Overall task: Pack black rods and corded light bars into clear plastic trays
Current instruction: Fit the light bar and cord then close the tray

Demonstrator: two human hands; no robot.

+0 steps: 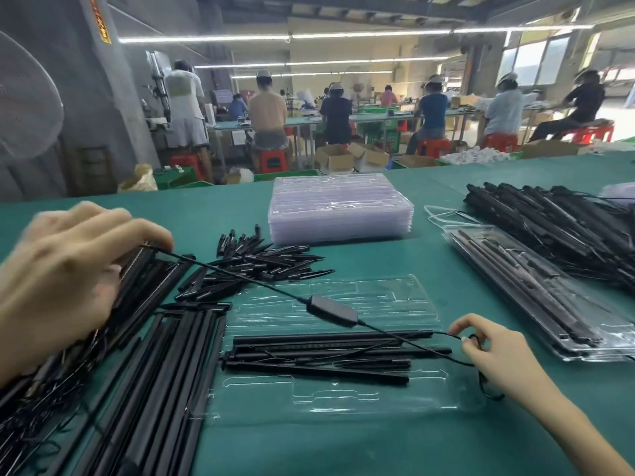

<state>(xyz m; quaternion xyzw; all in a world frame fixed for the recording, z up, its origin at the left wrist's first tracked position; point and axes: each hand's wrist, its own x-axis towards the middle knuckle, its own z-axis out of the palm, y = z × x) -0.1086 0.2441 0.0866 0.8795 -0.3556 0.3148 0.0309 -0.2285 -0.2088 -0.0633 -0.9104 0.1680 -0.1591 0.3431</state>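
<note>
Over the clear tray (pixel 343 396) on the green table (pixel 378 448), we are drawing a corded light bar's cord (pixel 275 288) taut, left hand (pixel 65 269) gripping the bar end, right hand (pixel 488 352) pinching the cord, judging we next must coil it beside the black rods (pixel 319 352) already seated.

The trays (pixel 340 207) are showing as clear, glossy plastic, catching glints of light. The rods (pixel 319 371) are looking matt black and smooth, likely plastic. The cord (pixel 240 274) is appearing thin, dark, rubbery. The surface (pixel 429 451) is lying matt green.
</note>
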